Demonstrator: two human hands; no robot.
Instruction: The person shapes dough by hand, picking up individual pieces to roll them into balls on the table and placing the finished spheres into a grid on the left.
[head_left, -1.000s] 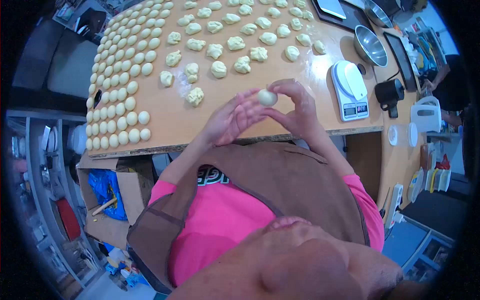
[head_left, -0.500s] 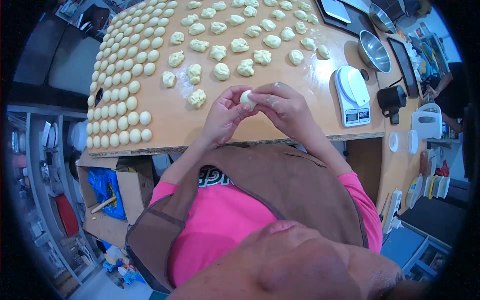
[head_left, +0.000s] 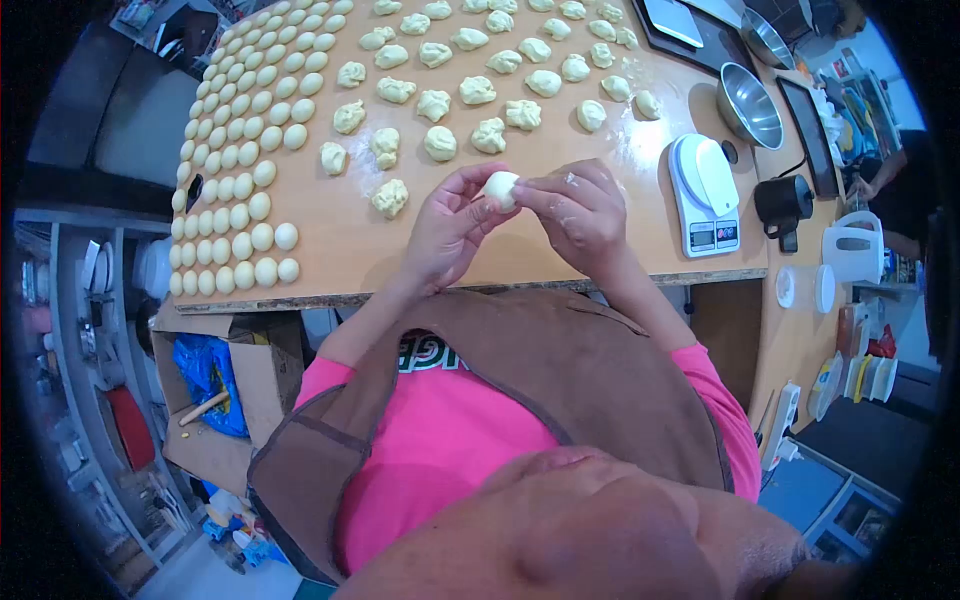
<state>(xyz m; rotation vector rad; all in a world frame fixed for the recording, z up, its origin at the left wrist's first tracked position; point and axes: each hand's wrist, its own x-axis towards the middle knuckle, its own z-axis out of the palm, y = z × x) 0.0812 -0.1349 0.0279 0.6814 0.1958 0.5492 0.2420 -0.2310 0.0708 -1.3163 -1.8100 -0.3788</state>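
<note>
A small, smooth, pale dough ball [head_left: 502, 190] is held above the near part of the wooden table [head_left: 350, 245]. My left hand [head_left: 452, 225] grips it from the left between thumb and fingers. From the right, the closed fingertips of my right hand [head_left: 580, 212] pinch its side. Beyond my hands lie several rough dough lumps, the nearest being a lumpy piece [head_left: 390, 199] left of my left hand. Rows of smooth round dough balls [head_left: 243, 246] cover the table's left side.
Right of my hands stands a white kitchen scale [head_left: 708, 185], with a steel bowl [head_left: 750, 105] behind it and a black jug [head_left: 783, 205] beside it. A cardboard box [head_left: 270, 385] sits below the table's left edge. Another person's arm [head_left: 885, 175] shows at the far right.
The dough ball shows more between my fingers and has shifted slightly right. My right hand's fingers have changed their hold on it, and the view has moved slightly.
</note>
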